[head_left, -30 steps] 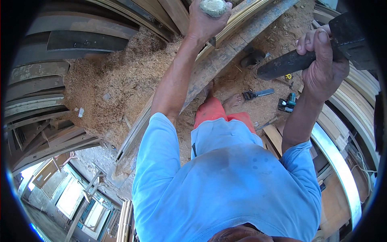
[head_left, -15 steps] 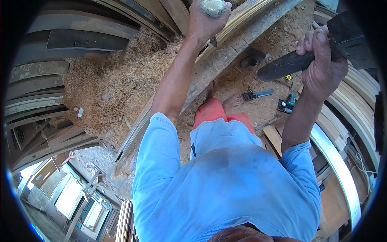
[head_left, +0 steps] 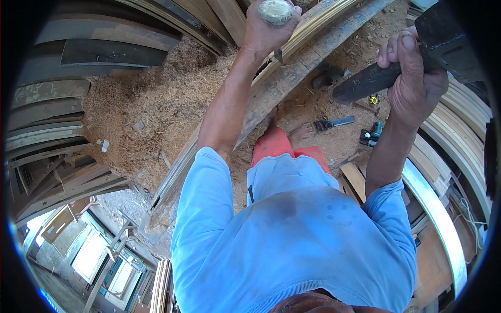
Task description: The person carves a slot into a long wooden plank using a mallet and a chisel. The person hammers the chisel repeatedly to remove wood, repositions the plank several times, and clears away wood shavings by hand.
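Note:
My left hand [head_left: 261, 35] is closed round a chisel, whose pale, worn handle end [head_left: 276, 12] faces up. Below the fist the dark chisel blade [head_left: 278, 55] points down at long wooden strips [head_left: 315, 25] lying along a worn plank bench [head_left: 276, 88]. Whether the tip touches wood I cannot tell. On the right, my right hand [head_left: 417, 83] grips a black mallet by its thick handle [head_left: 362, 84]. Raised at the upper right is the blocky mallet head [head_left: 451, 39], apart from the chisel.
Wood shavings [head_left: 172, 104] cover the floor left of the bench. By my bare foot [head_left: 300, 133] lie a dark-handled bladed tool [head_left: 335, 123], a teal power tool [head_left: 371, 134] and a yellow tape measure [head_left: 373, 99]. Stacked boards [head_left: 47, 94] line the left; more timber [head_left: 454, 130] stands right.
My right hand and the mallet have shifted slightly up and to the left. The chisel in my left hand has moved only a little, its blade slightly lower.

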`<state>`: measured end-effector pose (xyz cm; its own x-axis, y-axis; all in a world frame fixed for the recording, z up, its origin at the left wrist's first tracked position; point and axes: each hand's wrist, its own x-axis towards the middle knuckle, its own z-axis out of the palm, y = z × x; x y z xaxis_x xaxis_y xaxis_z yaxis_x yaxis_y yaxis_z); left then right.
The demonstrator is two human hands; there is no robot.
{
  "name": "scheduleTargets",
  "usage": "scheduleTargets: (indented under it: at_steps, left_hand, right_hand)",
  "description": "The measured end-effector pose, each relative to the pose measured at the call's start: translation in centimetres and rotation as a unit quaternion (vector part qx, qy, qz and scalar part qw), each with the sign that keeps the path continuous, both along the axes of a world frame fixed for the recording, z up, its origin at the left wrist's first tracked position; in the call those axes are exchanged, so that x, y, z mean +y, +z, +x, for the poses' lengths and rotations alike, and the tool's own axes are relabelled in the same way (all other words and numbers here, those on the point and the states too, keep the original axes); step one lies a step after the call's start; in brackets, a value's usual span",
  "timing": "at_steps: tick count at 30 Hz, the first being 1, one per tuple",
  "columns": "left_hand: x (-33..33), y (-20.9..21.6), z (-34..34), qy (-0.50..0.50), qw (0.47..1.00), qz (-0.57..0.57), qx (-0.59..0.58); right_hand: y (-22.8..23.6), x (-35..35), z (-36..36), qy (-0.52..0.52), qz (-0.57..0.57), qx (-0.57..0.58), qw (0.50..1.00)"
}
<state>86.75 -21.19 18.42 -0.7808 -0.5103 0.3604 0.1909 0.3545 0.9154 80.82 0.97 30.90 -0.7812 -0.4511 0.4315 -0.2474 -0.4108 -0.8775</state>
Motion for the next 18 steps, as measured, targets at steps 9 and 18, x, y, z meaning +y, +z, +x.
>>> scheduleTargets:
  at_steps: [9,18]
  left_hand:
    - [0.0,-0.2,-0.3,0.002,1.000,-0.005,0.010]
    - [0.7,-0.8,-0.5,-0.015,1.000,0.013,0.018]
  right_hand:
    - [0.7,-0.6,-0.3,-0.011,-0.006,0.005,1.000]
    - [0.3,-1.9,-2.2,-0.100,0.503,0.284,0.810]
